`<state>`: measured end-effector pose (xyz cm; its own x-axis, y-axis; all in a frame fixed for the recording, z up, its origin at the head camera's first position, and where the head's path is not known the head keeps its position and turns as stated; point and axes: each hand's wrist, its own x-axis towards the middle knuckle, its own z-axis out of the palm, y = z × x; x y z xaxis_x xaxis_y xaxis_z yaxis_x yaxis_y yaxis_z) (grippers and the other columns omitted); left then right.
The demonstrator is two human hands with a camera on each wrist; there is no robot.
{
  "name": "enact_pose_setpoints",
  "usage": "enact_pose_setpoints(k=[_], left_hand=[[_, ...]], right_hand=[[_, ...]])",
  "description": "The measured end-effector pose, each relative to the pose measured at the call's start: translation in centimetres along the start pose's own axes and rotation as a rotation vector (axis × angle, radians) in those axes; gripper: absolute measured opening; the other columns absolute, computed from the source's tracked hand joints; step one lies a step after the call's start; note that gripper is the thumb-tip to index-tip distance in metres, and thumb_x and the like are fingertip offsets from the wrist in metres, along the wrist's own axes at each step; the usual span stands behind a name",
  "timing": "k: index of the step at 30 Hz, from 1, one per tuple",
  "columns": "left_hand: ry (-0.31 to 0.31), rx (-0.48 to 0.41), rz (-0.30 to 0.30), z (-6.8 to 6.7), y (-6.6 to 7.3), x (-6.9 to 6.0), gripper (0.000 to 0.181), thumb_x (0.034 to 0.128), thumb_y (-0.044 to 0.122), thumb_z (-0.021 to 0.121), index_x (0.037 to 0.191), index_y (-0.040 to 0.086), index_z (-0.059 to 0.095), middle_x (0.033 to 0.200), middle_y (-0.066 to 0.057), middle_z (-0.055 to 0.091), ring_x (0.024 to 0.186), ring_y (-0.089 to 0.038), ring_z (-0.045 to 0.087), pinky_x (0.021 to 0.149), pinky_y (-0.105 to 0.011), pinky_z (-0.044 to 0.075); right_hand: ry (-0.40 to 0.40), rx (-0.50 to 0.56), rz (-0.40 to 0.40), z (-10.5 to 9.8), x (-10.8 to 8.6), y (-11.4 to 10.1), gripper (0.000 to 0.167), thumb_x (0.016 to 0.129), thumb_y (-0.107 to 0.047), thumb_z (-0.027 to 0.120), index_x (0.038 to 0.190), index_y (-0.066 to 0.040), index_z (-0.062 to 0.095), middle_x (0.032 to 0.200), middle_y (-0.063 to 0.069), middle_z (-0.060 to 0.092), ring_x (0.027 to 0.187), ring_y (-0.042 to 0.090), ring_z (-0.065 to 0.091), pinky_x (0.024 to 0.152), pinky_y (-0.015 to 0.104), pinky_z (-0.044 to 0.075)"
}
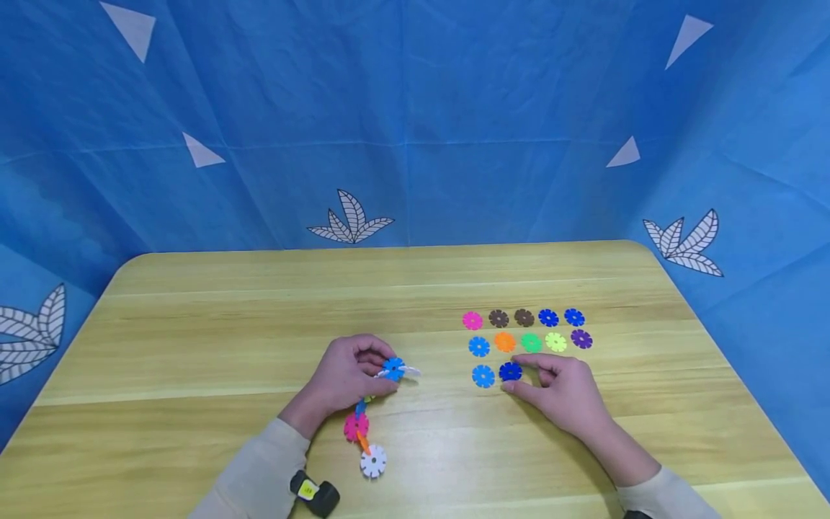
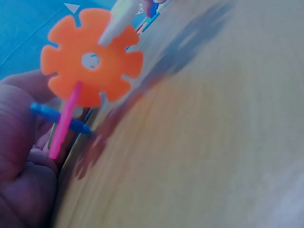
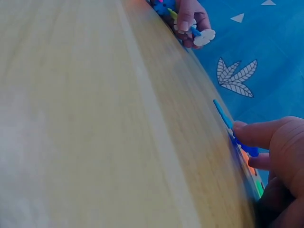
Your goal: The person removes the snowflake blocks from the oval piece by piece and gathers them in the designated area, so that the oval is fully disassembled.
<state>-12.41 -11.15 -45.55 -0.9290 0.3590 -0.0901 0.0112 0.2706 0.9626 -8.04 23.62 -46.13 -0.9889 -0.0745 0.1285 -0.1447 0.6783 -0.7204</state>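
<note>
Dark blue disc (image 1: 506,373): at the right end of the front row, pinched at its edge; whether it is clear of the wood I cannot tell
Right hand (image 1: 570,395): just right of the dark blue disc, thumb and forefinger together on its edge
Left hand (image 1: 344,375): well left of the dark blue disc, thumb and fingers clamped on the upper part of the disc chain
Disc chain (image 1: 351,428): also left of the dark blue disc, running from the left hand toward the person
Chain links: a light blue link (image 1: 389,370) with white links (image 1: 411,371) at the hand, then lime, blue and pink ones, an orange link (image 2: 61,57) and a white end link (image 1: 373,470)
Front row: a loose light blue disc (image 1: 478,378) just left of the dark blue disc
Middle row: behind the dark blue disc, from left to right, a second light blue disc (image 1: 474,348), an orange disc (image 1: 499,343), a green disc (image 1: 527,344), a lime disc (image 1: 550,344) and a purple disc (image 1: 576,341)
Back row: farther behind the dark blue disc, a pink disc (image 1: 467,322), two brown discs (image 1: 493,320) and two other dark blue discs (image 1: 543,319)
Wooden table (image 1: 259,303): beneath and all around the dark blue disc
Blue cloth (image 1: 454,108): well behind the dark blue disc, beyond the table
</note>
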Motion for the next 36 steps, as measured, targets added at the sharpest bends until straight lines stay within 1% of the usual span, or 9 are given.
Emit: enact_pose_setpoints(k=[4, 8, 18, 21, 25, 28, 31, 33, 36], left_hand=[[0.009, 0.002, -0.001, 0.0, 0.0, 0.0, 0.034, 0.0715, 0.006, 0.090, 0.100, 0.007, 0.071, 0.090, -0.006, 0.068, 0.081, -0.023, 0.064, 0.074, -0.030, 0.056], [0.015, -0.002, 0.013, 0.1, 0.1, -0.1, 0.036, 0.0714, 0.006, 0.090, 0.101, 0.006, 0.070, 0.089, -0.006, 0.067, 0.081, -0.023, 0.064, 0.073, -0.030, 0.056], [0.017, 0.013, 0.055, 0.0, -0.1, 0.0, 0.034, 0.0719, 0.006, 0.089, 0.101, 0.008, 0.070, 0.091, -0.006, 0.066, 0.082, -0.024, 0.062, 0.073, -0.030, 0.055], [0.016, 0.013, 0.048, 0.0, -0.1, 0.0, 0.034, 0.0719, 0.008, 0.090, 0.101, 0.011, 0.072, 0.092, -0.005, 0.067, 0.083, -0.024, 0.062, 0.074, -0.031, 0.054], [0.021, 0.020, 0.022, 0.1, -0.1, 0.1, 0.036, 0.0707, 0.015, 0.093, 0.102, 0.014, 0.074, 0.092, -0.004, 0.068, 0.084, -0.024, 0.063, 0.075, -0.032, 0.054], [0.021, 0.029, 0.019, 0.1, -0.1, 0.1, 0.037, 0.0700, 0.018, 0.093, 0.102, 0.013, 0.075, 0.092, -0.003, 0.069, 0.083, -0.024, 0.063, 0.075, -0.031, 0.054], [0.010, 0.022, 0.039, 0.2, -0.2, 0.1, 0.040, 0.0702, 0.016, 0.093, 0.106, 0.011, 0.076, 0.092, -0.004, 0.068, 0.084, -0.024, 0.063, 0.075, -0.030, 0.054], [-0.004, 0.013, 0.068, 0.3, -0.2, 0.0, 0.041, 0.0711, 0.015, 0.092, 0.108, 0.009, 0.076, 0.091, -0.005, 0.067, 0.084, -0.024, 0.062, 0.074, -0.029, 0.054], [-0.025, 0.002, 0.100, 0.4, -0.2, 0.0, 0.042, 0.0719, 0.012, 0.092, 0.111, 0.008, 0.077, 0.089, -0.006, 0.067, 0.083, -0.025, 0.060, 0.073, -0.028, 0.053]], right_hand=[[-0.003, -0.013, 0.012, 0.1, -0.1, -0.1, 0.038, 0.074, -0.026, 0.090, 0.107, -0.010, 0.077, 0.049, -0.011, 0.033, 0.045, 0.005, 0.026, 0.049, 0.029, 0.037], [0.006, -0.026, -0.001, 0.1, -0.2, -0.3, 0.033, 0.076, -0.022, 0.089, 0.104, -0.010, 0.077, 0.049, -0.011, 0.034, 0.045, 0.005, 0.028, 0.050, 0.028, 0.037], [0.036, -0.014, -0.018, -0.1, -0.4, -0.6, 0.031, 0.076, -0.025, 0.089, 0.101, -0.010, 0.078, 0.048, -0.010, 0.034, 0.043, 0.004, 0.027, 0.048, 0.028, 0.034], [0.060, 0.008, -0.028, 0.1, -0.6, -0.5, 0.032, 0.075, -0.024, 0.090, 0.101, -0.010, 0.077, 0.048, -0.011, 0.033, 0.043, 0.003, 0.025, 0.045, 0.028, 0.033], [0.115, 0.064, -0.045, 0.7, -1.0, -0.7, 0.029, 0.075, -0.021, 0.090, 0.100, -0.012, 0.078, 0.049, -0.012, 0.034, 0.044, 0.002, 0.026, 0.044, 0.027, 0.034], [0.150, 0.126, -0.089, 1.5, -1.5, -1.1, 0.028, 0.074, -0.015, 0.090, 0.098, -0.012, 0.078, 0.050, -0.012, 0.034, 0.044, 0.001, 0.026, 0.045, 0.026, 0.036], [0.168, 0.179, -0.147, 2.4, -1.9, -1.7, 0.029, 0.072, -0.009, 0.090, 0.098, -0.011, 0.078, 0.050, -0.011, 0.034, 0.046, -0.002, 0.026, 0.045, 0.025, 0.037], [0.173, 0.205, -0.180, 3.1, -2.2, -2.2, 0.031, 0.070, -0.008, 0.091, 0.098, -0.011, 0.078, 0.050, -0.012, 0.033, 0.047, -0.003, 0.025, 0.048, 0.023, 0.038], [0.169, 0.228, -0.221, 4.2, -2.4, -3.0, 0.033, 0.069, -0.006, 0.091, 0.099, -0.011, 0.078, 0.051, -0.013, 0.033, 0.048, -0.005, 0.026, 0.059, 0.021, 0.047]])
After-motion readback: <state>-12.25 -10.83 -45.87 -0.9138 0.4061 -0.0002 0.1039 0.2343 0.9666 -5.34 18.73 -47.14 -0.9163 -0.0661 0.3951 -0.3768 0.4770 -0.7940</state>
